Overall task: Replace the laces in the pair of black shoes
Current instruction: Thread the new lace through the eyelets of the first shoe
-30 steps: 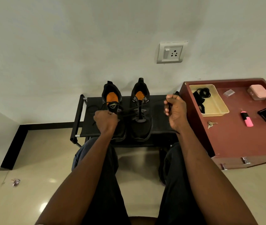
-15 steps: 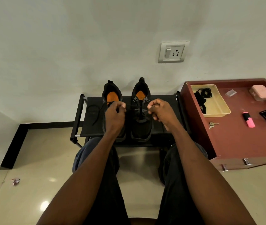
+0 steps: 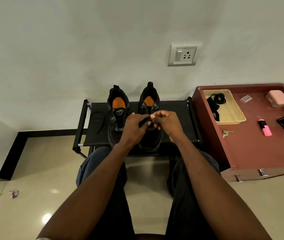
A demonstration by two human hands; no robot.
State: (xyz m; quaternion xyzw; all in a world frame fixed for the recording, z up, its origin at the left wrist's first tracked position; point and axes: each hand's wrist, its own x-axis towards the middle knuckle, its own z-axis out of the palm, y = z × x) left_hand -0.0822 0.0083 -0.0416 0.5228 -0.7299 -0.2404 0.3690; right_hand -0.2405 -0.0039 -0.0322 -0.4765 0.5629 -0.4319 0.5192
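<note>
We see both forearms reaching forward, the left hand (image 3: 134, 126) and right hand (image 3: 166, 123) meeting fingertip to fingertip, each pinching the black lace (image 3: 144, 120) above the right shoe (image 3: 150, 104); the left shoe (image 3: 118, 108) sits just beyond the left hand.

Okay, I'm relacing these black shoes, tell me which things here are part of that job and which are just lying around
Part of the job: left shoe; right shoe; black lace pinched by left hand and right hand; shoe rack; spare laces in the yellow tray.

Lying about: keys; pink highlighter; pink case; wall socket.
</note>
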